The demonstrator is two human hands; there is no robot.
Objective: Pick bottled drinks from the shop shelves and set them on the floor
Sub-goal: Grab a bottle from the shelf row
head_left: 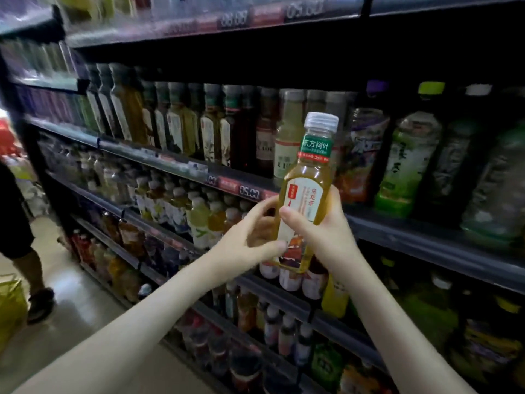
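- Both my bare forearms reach forward and up from the bottom of the view, meeting in front of the shelves.
- My right hand is wrapped round the lower half of the bottle, with the thumb laid across the front of its label and the fingers behind.
- My left hand comes in from the left with curled fingers. Its thumb tip presses the lower label and its fingertips touch the bottle's left edge, so it holds the bottle too.
- The bottle is in the air, upright with a slight lean, just in front of the shelf edge and not on the floor.
- The green neck band reads 东方树叶 in white. The smaller print below is too fine to read.
- The body label is white with a red tab and a coloured picture at the bottom.
- The bottle is clear plastic with squared shoulders, holding yellow-green liquid. Its cap is pale, translucent and ribbed.
- The shelves are dark metal, packed with rows of bottled drinks.
- The price tags show light digits, too blurred to read.
- At far left are another person's leg and dark shoe, beside a yellow basket.
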